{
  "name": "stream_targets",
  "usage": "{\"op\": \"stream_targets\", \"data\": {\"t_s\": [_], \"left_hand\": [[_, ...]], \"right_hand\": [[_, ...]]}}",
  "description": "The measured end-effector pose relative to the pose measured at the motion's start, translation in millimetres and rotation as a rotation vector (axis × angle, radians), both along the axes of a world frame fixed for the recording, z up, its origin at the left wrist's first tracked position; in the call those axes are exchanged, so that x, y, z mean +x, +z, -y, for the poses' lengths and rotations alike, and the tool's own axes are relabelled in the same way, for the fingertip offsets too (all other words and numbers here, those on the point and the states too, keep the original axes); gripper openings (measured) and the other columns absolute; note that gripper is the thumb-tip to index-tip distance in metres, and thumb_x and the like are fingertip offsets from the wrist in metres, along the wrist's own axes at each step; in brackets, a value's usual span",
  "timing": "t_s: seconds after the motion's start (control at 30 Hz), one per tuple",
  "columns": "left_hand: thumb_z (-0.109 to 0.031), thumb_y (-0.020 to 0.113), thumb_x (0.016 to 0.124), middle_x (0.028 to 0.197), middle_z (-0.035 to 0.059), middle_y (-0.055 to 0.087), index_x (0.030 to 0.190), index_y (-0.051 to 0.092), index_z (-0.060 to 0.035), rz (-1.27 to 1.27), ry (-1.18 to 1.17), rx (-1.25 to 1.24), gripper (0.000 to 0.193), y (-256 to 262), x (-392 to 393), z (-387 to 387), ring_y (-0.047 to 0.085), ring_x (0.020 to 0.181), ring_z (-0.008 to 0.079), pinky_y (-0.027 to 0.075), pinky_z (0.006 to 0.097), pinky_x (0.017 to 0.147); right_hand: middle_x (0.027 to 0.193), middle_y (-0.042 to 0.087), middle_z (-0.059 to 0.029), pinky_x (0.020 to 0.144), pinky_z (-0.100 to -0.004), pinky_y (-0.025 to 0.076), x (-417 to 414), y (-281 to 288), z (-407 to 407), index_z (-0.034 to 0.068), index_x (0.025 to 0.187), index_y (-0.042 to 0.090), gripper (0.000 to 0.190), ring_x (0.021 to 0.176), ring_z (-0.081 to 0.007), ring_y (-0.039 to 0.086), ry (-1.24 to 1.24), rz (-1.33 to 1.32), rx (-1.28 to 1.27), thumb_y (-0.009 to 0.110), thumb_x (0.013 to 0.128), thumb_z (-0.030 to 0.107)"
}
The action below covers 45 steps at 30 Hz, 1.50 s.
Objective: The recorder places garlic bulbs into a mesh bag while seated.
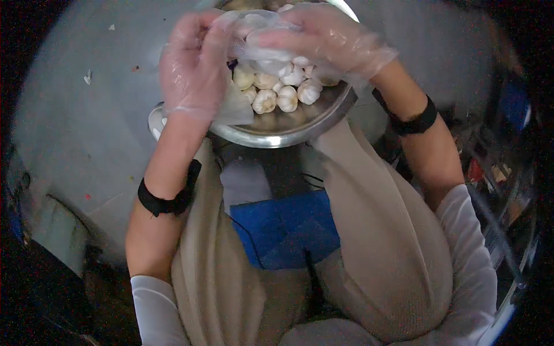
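Observation:
Both my hands wear clear plastic gloves and are raised over a round metal bowl [277, 140] at the top of the view. My left hand [194, 65] pinches one side of a white mesh bag [264, 47]. From the other side my right hand [324, 39] grips the same bag, its fingers across the top. Whitish lumps show through the mesh, partly hidden by the fingers. Under the bag, several garlic bulbs [287, 98] lie in the bowl. A pale, translucent sheet [236, 106] hangs below my left hand over the bowl's near rim.
My knees [372, 173] flank the near side of the bowl. A blue piece of material [285, 229] lies between my legs. Small scraps [88, 77] dot the grey floor [108, 142] at the left. A cluttered rack or basket [497, 207] stands at the right, blurred.

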<state>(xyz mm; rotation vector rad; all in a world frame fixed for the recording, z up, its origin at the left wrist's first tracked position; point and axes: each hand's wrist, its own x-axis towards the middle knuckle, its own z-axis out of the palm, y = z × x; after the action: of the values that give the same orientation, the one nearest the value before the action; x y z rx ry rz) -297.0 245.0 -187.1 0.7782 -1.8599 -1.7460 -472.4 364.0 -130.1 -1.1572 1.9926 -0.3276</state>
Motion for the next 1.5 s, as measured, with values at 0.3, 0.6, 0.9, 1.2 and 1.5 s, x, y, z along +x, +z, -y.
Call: {"op": "stream_targets", "data": {"t_s": [0.3,0.6,0.9,1.2,1.5], "left_hand": [[-0.003,0.060,0.091,0.086,0.0108,0.064,0.096,0.063,0.0001,-0.111,-0.055,-0.430,0.007,9,0,-10,0.060,0.077,0.0197,0.049,0.0294,0.069],[-0.001,0.058,0.093,0.090,0.0109,0.065,0.101,0.061,0.0022,-0.186,-0.085,-0.333,0.009,23,1,-17,0.062,0.072,0.0156,0.052,0.0285,0.065],[-0.001,0.053,0.096,0.092,0.0081,0.062,0.100,0.058,0.0025,-0.206,-0.016,-0.152,0.007,22,1,-14,0.060,0.071,0.0113,0.051,0.0244,0.065],[-0.006,0.053,0.097,0.090,0.0086,0.061,0.105,0.055,0.0034,-0.159,0.038,0.029,0.012,13,-1,-7,0.063,0.073,0.0140,0.054,0.0261,0.065],[-0.018,0.064,0.089,0.086,0.0074,0.060,0.109,0.052,0.0031,0.331,-0.073,0.350,0.031,10,-1,10,0.062,0.066,0.0148,0.056,0.0281,0.055]], "right_hand": [[0.106,0.067,-0.0230,0.088,-0.0388,0.051,18,6,23,0.000,0.111,0.064,0.037,0.099,-0.0306,0.065,-0.032,-0.129,-0.003,0.057,0.091,0.030],[0.103,0.067,-0.0219,0.087,-0.0420,0.051,4,15,23,0.006,0.113,0.064,0.037,0.097,-0.0330,0.064,0.293,0.015,0.153,0.054,0.094,0.036],[0.086,0.066,-0.0215,0.079,-0.0395,0.052,8,0,13,-0.003,0.102,0.061,0.045,0.088,-0.0332,0.065,0.108,-0.118,-0.225,0.056,0.093,0.041],[0.076,0.057,-0.0115,0.067,-0.0372,0.046,5,-41,27,0.001,0.089,0.064,0.040,0.071,-0.0224,0.055,0.024,0.338,0.016,0.058,0.093,0.040],[0.085,0.066,-0.0120,0.072,-0.0406,0.052,1,-64,25,0.009,0.088,0.069,0.026,0.081,-0.0295,0.065,0.152,-0.077,0.001,0.062,0.085,0.034]]}}
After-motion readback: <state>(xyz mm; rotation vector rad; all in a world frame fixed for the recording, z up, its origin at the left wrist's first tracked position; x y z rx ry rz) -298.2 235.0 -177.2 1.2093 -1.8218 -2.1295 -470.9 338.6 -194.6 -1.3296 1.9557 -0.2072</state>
